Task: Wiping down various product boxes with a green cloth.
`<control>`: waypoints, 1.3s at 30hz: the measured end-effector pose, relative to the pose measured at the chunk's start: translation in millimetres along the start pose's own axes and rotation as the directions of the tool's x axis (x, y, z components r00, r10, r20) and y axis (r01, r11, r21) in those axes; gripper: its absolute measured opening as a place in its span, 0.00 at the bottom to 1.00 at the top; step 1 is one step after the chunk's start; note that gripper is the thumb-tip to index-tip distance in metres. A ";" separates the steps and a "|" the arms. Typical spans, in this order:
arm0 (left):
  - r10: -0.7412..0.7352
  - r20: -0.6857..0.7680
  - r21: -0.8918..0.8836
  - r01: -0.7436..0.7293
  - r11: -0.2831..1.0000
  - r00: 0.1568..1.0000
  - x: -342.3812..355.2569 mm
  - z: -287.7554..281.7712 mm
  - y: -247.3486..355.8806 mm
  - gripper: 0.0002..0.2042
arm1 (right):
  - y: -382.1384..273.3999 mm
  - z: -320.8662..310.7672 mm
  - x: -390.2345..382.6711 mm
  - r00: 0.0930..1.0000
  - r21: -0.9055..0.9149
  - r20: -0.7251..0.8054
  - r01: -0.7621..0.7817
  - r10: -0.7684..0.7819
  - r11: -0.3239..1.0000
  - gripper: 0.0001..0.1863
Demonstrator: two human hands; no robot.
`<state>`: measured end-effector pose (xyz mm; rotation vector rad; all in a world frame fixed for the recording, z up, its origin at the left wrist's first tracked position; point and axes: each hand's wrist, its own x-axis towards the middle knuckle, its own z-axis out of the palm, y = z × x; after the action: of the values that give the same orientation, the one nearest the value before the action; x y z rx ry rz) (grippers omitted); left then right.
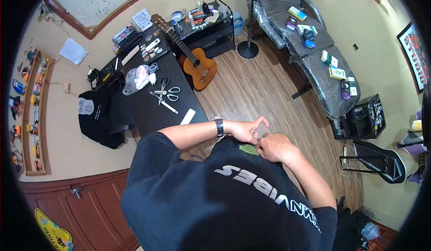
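My left hand, with a black-strapped watch at the wrist, is held in front of my dark T-shirt. One finger or the thumb stretches outward, while the others bend in against a small green piece that looks like cloth or leaf. Close beside it, my right hand is closed, its curled fingers gripping the same green piece. More green shows along the far side of my right hand. The shirt and hands hide the rest of it.
To the left stands a black desk with scissors, a white-handled tool and a plastic bag. A guitar leans against it. Small boxes lie on a plastic-wrapped recliner at the right, near a black organizer.
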<state>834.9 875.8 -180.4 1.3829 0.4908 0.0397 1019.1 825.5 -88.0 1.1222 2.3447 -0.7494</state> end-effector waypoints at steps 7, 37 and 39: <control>0.012 0.113 -0.219 0.013 0.976 0.994 49.6 -67.5 22.0 0.39 | 39.3 -49.5 17.0 0.921 0.004 -0.233 0.321 -0.311 0.947 0.12; -0.152 -0.146 0.110 0.169 0.979 0.977 192.1 -47.8 78.3 0.34 | 208.2 -6.8 -4.7 0.757 0.202 -0.624 -0.084 0.194 0.976 0.22; -0.038 -0.237 0.204 0.088 0.975 0.971 211.0 -39.6 73.6 0.28 | 218.5 1.7 -14.0 0.746 0.281 -0.624 -0.062 0.232 0.958 0.22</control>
<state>1029.4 992.8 -180.2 1.5805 0.7522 0.0998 1202.8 931.3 -142.8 1.9193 2.7072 -0.6681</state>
